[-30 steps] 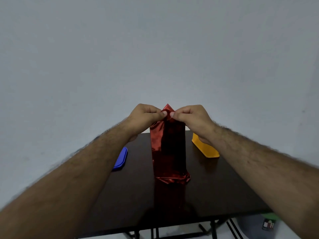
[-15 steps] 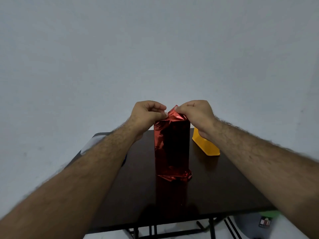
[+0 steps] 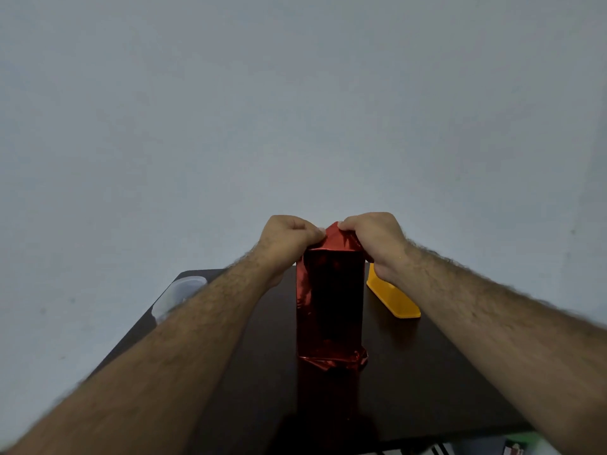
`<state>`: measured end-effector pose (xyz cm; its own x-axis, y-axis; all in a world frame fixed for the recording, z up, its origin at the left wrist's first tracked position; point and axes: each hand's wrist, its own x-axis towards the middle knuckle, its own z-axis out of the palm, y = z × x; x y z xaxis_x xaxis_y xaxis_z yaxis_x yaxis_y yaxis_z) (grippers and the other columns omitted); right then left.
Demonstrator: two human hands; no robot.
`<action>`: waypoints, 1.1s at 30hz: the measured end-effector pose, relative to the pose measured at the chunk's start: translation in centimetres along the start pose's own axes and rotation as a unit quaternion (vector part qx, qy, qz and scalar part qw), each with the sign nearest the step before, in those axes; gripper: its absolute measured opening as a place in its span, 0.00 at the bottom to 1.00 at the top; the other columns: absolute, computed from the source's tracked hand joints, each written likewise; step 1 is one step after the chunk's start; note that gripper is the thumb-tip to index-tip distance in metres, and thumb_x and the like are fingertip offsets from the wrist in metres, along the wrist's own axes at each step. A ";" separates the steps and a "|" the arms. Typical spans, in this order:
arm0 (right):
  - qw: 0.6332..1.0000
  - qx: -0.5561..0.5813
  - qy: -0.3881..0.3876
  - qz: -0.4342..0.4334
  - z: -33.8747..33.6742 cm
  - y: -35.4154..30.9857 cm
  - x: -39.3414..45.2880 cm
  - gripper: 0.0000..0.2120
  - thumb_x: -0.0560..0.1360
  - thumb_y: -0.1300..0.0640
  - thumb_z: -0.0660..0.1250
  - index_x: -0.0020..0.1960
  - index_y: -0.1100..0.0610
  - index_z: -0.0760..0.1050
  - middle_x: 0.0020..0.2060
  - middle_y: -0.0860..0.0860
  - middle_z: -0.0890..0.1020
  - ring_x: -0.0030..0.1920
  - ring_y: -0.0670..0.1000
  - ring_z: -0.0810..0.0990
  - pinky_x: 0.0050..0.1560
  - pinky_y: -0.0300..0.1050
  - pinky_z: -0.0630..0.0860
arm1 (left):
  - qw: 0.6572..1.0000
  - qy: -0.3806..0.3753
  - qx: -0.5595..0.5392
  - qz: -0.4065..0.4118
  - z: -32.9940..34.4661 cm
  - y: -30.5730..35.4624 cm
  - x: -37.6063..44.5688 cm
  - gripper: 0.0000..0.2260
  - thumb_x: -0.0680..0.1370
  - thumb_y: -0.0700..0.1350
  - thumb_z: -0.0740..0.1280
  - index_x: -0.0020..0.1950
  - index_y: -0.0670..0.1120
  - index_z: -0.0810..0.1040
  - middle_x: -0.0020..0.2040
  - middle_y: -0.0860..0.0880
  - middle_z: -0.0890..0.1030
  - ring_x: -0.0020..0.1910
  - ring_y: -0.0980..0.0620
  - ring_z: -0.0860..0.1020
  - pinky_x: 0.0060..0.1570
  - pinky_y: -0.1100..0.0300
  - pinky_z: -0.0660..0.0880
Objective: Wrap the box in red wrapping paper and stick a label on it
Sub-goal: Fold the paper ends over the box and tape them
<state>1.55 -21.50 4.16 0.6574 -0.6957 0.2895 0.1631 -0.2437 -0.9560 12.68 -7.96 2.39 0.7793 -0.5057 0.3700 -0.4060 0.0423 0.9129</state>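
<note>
- Box [image 3: 330, 303]: stood upright on dark table [image 3: 427, 372], wrapped in red paper [image 3: 338, 239].
- Left hand [image 3: 287, 239], right hand [image 3: 377, 238]: paper's top folds were pinched by both.
- Yellow tray [image 3: 394, 298]: placed behind.

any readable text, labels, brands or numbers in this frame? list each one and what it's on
None can be read.
Wrapped box: plain red foil, no print and no label in view.
Yellow tray: no marking visible.
Clear container: no marking visible.
Small dark item under the table's edge: has a red and white patch, too small and blurred to read.
</note>
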 end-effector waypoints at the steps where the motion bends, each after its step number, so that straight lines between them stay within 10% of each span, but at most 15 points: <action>1: 0.999 -0.034 0.007 -0.019 0.1 0.1 0.2 0.02 0.72 0.60 0.77 0.43 0.58 0.86 0.41 0.52 0.87 0.44 0.53 0.86 0.39 0.50 0.82 | 1.000 0.001 0.000 0.007 0.0 0.1 -0.2 0.05 0.76 0.38 0.79 0.48 0.38 0.87 0.41 0.43 0.88 0.39 0.51 0.86 0.41 0.59 0.83; 5: 0.962 -0.222 0.012 -0.159 0.0 0.7 0.6 0.08 0.71 0.58 0.74 0.33 0.56 0.84 0.36 0.46 0.85 0.42 0.49 0.84 0.44 0.48 0.81 | 0.999 0.004 0.027 0.027 0.0 0.1 -0.2 0.10 0.74 0.38 0.81 0.53 0.46 0.88 0.51 0.46 0.86 0.39 0.54 0.84 0.38 0.65 0.78; 9: 0.973 -0.181 0.000 -0.143 -0.2 1.2 1.0 0.05 0.73 0.58 0.74 0.40 0.54 0.88 0.56 0.48 0.87 0.57 0.48 0.83 0.62 0.48 0.80 | 0.999 0.010 0.046 0.020 -0.1 0.1 0.0 0.04 0.76 0.39 0.79 0.47 0.47 0.88 0.44 0.48 0.88 0.42 0.53 0.85 0.39 0.63 0.78; 19: 0.997 0.049 -0.050 -0.032 -0.6 0.5 0.4 0.04 0.79 0.58 0.74 0.47 0.57 0.86 0.42 0.49 0.87 0.39 0.43 0.85 0.35 0.33 0.78 | 0.999 -0.040 0.012 0.011 -0.1 0.9 -0.3 0.06 0.78 0.40 0.78 0.47 0.38 0.86 0.41 0.44 0.87 0.38 0.53 0.83 0.39 0.61 0.80; 33: 0.996 0.038 -0.057 -0.061 -0.6 0.8 0.3 0.06 0.79 0.56 0.74 0.45 0.55 0.87 0.39 0.47 0.88 0.40 0.44 0.86 0.40 0.37 0.81 | 0.996 -0.080 -0.022 -0.015 0.0 1.6 -1.2 0.11 0.81 0.43 0.74 0.51 0.34 0.84 0.40 0.44 0.83 0.33 0.55 0.79 0.31 0.67 0.73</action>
<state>1.47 -22.32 3.56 0.7073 -0.5820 0.4012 0.2993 -0.2676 -0.9159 11.06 -7.30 3.36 0.7037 -0.6373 0.3142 -0.3602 0.0611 0.9309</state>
